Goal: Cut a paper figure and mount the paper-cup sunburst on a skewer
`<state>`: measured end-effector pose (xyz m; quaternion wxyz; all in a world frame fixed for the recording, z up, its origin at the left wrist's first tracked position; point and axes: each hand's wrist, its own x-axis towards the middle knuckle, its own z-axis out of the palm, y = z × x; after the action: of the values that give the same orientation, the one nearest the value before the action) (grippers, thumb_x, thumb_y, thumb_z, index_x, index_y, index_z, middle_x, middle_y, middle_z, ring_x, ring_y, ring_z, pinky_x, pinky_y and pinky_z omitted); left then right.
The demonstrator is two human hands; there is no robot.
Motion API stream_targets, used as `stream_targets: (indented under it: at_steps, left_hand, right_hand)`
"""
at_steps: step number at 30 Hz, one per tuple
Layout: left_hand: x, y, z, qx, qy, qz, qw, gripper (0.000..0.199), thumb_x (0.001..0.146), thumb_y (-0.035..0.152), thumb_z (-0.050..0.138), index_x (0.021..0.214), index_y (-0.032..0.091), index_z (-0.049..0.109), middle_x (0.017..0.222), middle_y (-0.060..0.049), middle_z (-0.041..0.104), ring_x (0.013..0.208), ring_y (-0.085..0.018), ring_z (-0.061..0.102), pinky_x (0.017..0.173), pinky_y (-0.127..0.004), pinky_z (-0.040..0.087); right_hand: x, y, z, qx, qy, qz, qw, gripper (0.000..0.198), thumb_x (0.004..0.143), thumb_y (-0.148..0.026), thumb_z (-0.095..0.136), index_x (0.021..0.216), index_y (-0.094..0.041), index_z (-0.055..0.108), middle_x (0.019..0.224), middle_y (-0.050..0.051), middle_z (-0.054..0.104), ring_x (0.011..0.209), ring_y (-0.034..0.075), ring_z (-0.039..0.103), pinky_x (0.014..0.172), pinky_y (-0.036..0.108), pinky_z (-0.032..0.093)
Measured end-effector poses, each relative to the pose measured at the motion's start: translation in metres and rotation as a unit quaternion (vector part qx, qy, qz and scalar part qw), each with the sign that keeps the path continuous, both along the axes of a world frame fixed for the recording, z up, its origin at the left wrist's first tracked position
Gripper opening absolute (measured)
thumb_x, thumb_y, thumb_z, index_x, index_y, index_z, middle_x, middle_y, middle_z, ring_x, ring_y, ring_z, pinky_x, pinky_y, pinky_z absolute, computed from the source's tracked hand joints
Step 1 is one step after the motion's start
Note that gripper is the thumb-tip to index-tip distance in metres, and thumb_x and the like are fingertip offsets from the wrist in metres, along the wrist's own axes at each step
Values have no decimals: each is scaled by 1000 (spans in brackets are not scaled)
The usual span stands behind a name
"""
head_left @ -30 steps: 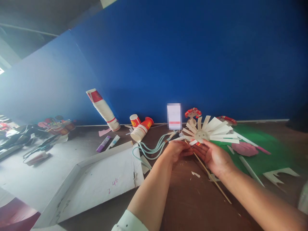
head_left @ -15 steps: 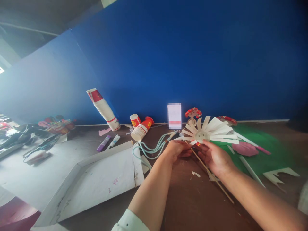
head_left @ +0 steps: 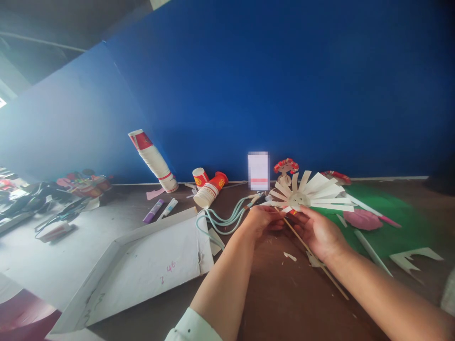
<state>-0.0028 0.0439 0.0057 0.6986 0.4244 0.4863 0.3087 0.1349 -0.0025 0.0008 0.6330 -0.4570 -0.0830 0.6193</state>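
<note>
A paper cup cut into fanned white strips (head_left: 325,189), with a small face drawn on its round base, is held up in front of me. My right hand (head_left: 320,232) grips it from below, thumb near the face and fingers curled underneath. A thin wooden stick (head_left: 316,258) slants from under the cup down to the right, past the right palm. At the stick's upper end, my left hand (head_left: 263,220) is closed, its fingertips pinching the stick beside the cup's lower left strips. Whether the stick is fixed to the cup is hidden by the fingers.
Left of my arms lies a white box lid (head_left: 149,265). Behind it are a glue stick (head_left: 153,211), pale cables (head_left: 227,220) and a tall leaning stack of paper cups (head_left: 154,163). Green paper (head_left: 401,213), a pink piece (head_left: 362,219) and paper scraps (head_left: 414,258) lie right.
The stick's lower end has swung very slightly to the right. Both hands and the cut cup stay almost in place.
</note>
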Motion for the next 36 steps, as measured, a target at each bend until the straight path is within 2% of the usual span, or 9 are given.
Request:
stream_targets:
  at_steps: [6, 12, 16, 21, 28, 36]
  left_hand:
    - [2, -3, 2, 10, -1, 6, 1000, 20, 83, 9, 73, 68, 12, 60, 61, -1, 62, 53, -8, 59, 61, -22, 54]
    - [5, -2, -1, 14, -1, 7, 1000, 19, 84, 11, 73, 69, 12, 62, 64, -3, 66, 60, -11, 66, 56, -18, 52]
    - [11, -2, -7, 13, -5, 37, 999, 23, 79, 15, 80, 67, 12, 59, 62, -3, 65, 56, -10, 63, 54, -18, 51]
    - [20, -4, -13, 8, -32, 74, 997, 25, 73, 15, 84, 68, 11, 60, 60, -1, 63, 55, -10, 62, 57, -21, 55]
    - [19, -4, -14, -12, -58, 83, 995, 17, 77, 11, 80, 72, 9, 64, 62, -3, 64, 57, -11, 63, 62, -24, 57]
    - [14, -3, -9, -1, -52, 66, 996, 23, 77, 12, 80, 65, 11, 60, 59, -1, 61, 53, -9, 59, 63, -25, 56]
  right_hand:
    - [1, 2, -2, -8, 8, 13, 1000, 22, 96, -16, 54, 84, -14, 73, 67, 5, 79, 52, 15, 72, 43, 21, 55]
    - [2, 1, -3, -4, 10, 16, 1000, 25, 96, -16, 54, 82, -15, 74, 66, 4, 78, 51, 15, 71, 44, 21, 56]
    - [2, 2, -5, 3, 11, 16, 1000, 27, 98, -16, 52, 81, -15, 73, 65, 4, 78, 51, 15, 71, 44, 21, 56]
    - [4, 2, -5, 6, 9, 9, 1000, 27, 97, -14, 52, 78, -16, 72, 65, 4, 78, 49, 13, 70, 41, 19, 55]
    - [3, 3, -3, 13, 11, 6, 1000, 27, 96, -13, 52, 78, -16, 71, 63, 5, 77, 49, 13, 69, 45, 18, 57]
    - [1, 3, -1, 21, 18, 11, 1000, 29, 97, -11, 50, 78, -17, 70, 62, 3, 77, 51, 12, 71, 48, 18, 58]
